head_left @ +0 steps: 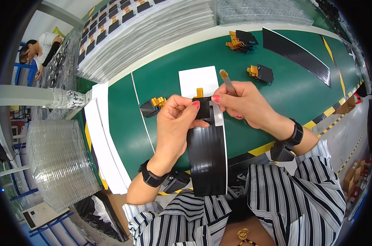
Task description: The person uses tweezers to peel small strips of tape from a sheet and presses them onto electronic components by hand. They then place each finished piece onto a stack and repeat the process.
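Mid-frame, I see the left hand [169, 129] clamped on a small black panel [201, 110], long axis and gold tab [200, 92] pointing up-frame; just right, by its upper-right corner, the right hand [247, 102] grips a slim tool [228, 84], fingertips together.

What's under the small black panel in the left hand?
One fingertip of the left hand shows past the near edge of the small black panel; a white card shows beyond its far edge. The panel covers anything directly underneath.

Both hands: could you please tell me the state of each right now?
Left hand: closed, holding a small black panel.
Right hand: closed, holding a slim tool.
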Action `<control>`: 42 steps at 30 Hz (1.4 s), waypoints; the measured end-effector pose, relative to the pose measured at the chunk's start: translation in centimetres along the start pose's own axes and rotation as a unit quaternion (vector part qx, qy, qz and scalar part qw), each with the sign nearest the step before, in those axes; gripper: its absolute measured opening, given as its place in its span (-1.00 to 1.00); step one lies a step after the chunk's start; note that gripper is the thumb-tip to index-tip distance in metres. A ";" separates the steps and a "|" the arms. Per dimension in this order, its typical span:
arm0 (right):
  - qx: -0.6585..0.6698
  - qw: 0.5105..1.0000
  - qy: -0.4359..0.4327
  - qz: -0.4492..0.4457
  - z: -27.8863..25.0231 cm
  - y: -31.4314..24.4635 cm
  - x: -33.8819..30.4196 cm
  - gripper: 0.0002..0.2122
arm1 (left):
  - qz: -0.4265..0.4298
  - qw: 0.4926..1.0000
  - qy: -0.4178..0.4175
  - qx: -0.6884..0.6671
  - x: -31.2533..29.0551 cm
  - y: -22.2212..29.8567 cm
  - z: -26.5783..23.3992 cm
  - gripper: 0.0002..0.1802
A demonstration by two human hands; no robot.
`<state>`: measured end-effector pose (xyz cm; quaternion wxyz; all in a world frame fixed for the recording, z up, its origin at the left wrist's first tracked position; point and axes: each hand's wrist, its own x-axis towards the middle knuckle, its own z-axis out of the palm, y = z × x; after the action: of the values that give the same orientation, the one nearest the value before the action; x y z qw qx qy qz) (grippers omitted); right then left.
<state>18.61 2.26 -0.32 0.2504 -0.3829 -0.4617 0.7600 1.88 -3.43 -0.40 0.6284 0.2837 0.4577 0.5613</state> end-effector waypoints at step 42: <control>-0.229 0.926 0.088 -0.288 -0.6 0.0 -1.8 -0.94 | 0.084 0.994 -0.071 0.003 0.3 -0.8 2.3 -0.90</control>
<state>20.14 1.31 0.16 0.4036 -0.3452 -0.6896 0.4923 4.22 -2.90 -0.20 0.6090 0.3624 0.3881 0.5892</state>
